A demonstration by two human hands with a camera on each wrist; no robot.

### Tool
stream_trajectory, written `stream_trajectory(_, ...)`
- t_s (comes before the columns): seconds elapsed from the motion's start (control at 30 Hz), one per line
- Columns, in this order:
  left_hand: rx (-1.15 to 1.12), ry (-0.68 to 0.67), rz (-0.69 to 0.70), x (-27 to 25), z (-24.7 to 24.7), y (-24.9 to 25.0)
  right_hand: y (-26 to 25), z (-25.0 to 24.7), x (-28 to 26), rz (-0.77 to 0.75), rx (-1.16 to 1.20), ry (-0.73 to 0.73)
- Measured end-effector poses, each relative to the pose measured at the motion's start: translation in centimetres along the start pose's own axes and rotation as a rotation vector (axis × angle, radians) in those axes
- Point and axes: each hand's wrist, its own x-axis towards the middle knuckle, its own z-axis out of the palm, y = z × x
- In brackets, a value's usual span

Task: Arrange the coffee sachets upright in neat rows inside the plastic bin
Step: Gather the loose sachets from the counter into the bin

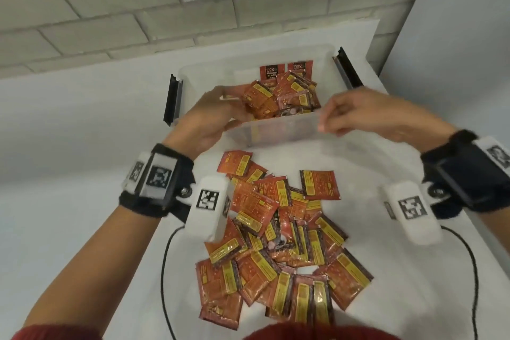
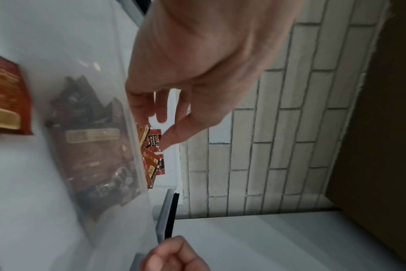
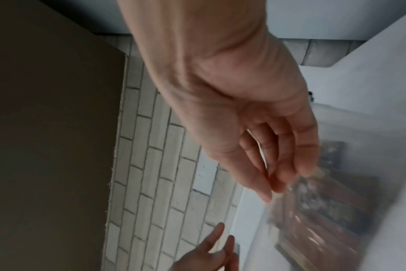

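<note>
Coffee sachets [image 1: 278, 96] jumbled inside plastic bin [image 1: 276, 132], two upright at back.
Left hand [image 1: 212, 116] nearer, fingers [image 2: 148, 108] seemingly pinching one sachet; right hand [image 1: 367, 116] loosely curled, empty, beside near rim.

— On the white table [image 1: 82, 124]?
— Clear plastic bin [image 1: 278, 132] toward the far edge, black latches open at both ends.
— Nearer?
— Loose pile of red-and-yellow coffee sachets [image 1: 278, 232], overlapping, lying flat just in front of the bin.
— Else?
— Two black cables [image 1: 165, 270] flanking the pile.
</note>
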Motion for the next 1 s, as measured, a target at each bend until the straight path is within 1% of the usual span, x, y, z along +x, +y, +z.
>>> stream_trajectory(0.07,0.083,-0.054,0.007,-2.1,-0.2,-1.4,1.8,1.4,-1.3,0.033,-0.034,-0.086)
stream_trajectory(0.13,0.152,-0.081,-0.032,-3.3,-0.4,-3.2,3.9,3.0,-1.7,0.072,-0.102,-0.097)
stream_trajectory(0.17,0.186,-0.065,-0.071,-3.4,-0.4,-4.4,4.9,3.8,-1.6,0.089,-0.155,-0.082)
stream_trajectory(0.2,0.216,-0.036,-0.109,-3.4,-0.3,-5.5,5.6,4.5,-1.6,0.099,-0.212,-0.071)
stream_trajectory(0.27,0.288,0.079,-0.186,-2.8,-0.2,-7.9,6.8,5.8,-1.5,0.094,-0.304,-0.077)
stream_trajectory(0.33,0.444,0.210,-0.236,-1.9,-0.1,-9.6,7.6,6.7,-1.1,0.093,-0.362,-0.071)
stream_trajectory(0.37,0.515,0.254,-0.254,-1.4,-0.1,-10.2,7.9,7.0,-0.8,0.102,-0.381,-0.060)
stream_trajectory(0.47,0.616,0.315,-0.283,-0.6,0.4,-10.8,7.9,7.0,-0.3,0.135,-0.444,-0.069)
stream_trajectory(0.53,0.680,0.326,-0.265,-0.2,0.9,-10.8,7.3,6.6,-0.2,0.119,-0.360,-0.114)
stream_trajectory(0.6,0.691,0.317,-0.247,0.2,1.2,-11.0,6.3,6.1,-0.1,0.089,-0.168,-0.170)
stream_trajectory(0.67,0.653,0.297,-0.245,0.6,1.1,-11.4,5.1,6.1,0.1,0.078,-0.004,-0.219)
stream_trajectory(0.73,0.590,0.245,-0.237,0.9,0.8,-11.7,4.1,6.7,0.5,0.060,0.027,-0.247)
stream_trajectory(0.8,0.491,0.188,-0.206,0.6,0.4,-11.4,3.5,8.0,0.9,0.033,-0.084,-0.258)
stream_trajectory(0.87,0.425,0.169,-0.155,0.0,0.0,-10.7,3.3,9.7,1.3,-0.015,-0.311,-0.233)
stream_trajectory(0.93,0.408,0.153,-0.134,-0.8,-0.5,-9.7,3.5,11.1,1.6,-0.070,-0.514,-0.191)
stream_trajectory(1.0,0.450,0.083,-0.157,-1.8,-1.3,-9.0,3.6,11.7,1.8,-0.098,-0.607,-0.151)
